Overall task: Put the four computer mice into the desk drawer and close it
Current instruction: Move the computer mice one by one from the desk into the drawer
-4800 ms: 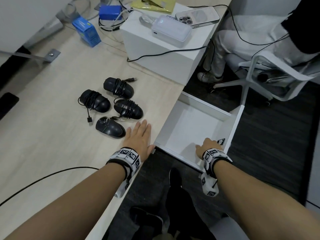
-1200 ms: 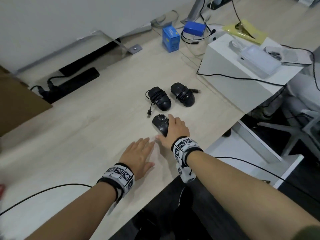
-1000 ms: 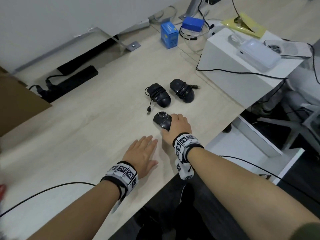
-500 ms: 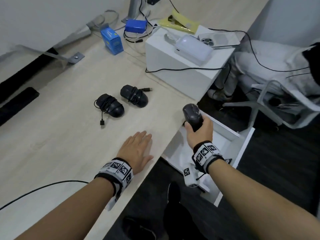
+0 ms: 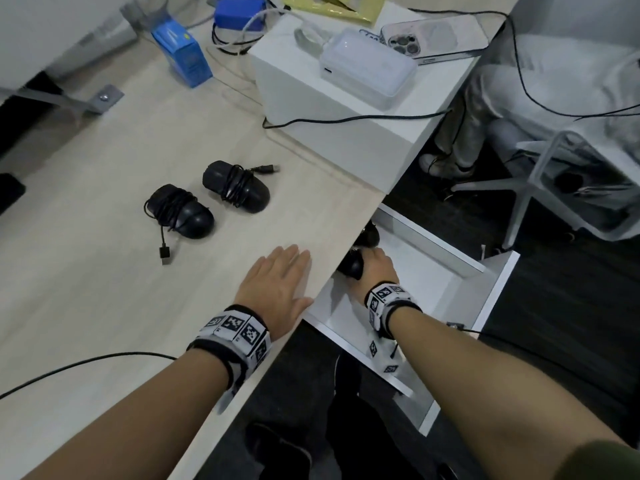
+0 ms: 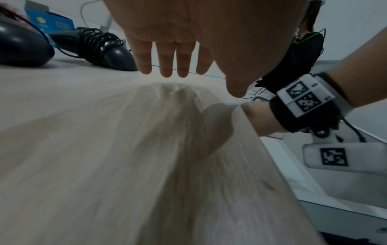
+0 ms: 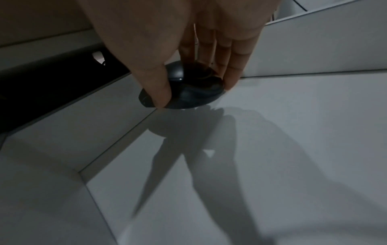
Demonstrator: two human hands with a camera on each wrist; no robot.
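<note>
Two mice on the worktop, two in the open drawer

Two mice (image 5: 180, 211) (image 5: 237, 187) lie side by side on the worktop (image 5: 86, 271), left of the drawer (image 5: 498, 289). The left hand (image 5: 277, 289) lies flat near the worktop's edge. In the drawer, the right hand (image 5: 375, 271) holds a third mouse (image 5: 351, 266) just before a fourth (image 5: 370, 235), behind.

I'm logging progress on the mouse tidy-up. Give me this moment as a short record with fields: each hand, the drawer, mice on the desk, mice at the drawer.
left hand: left hand lies flat, fingers straight, on the desk near its edge
right hand: right hand grips a black mouse just above the drawer floor
drawer: drawer pulled open, white inside
mice on desk: two, each cable-wrapped: near mouse and far mouse
mice at drawer: the held one, plus a dark shape beyond it, partly hidden under the desk edge; likely a mouse
</note>
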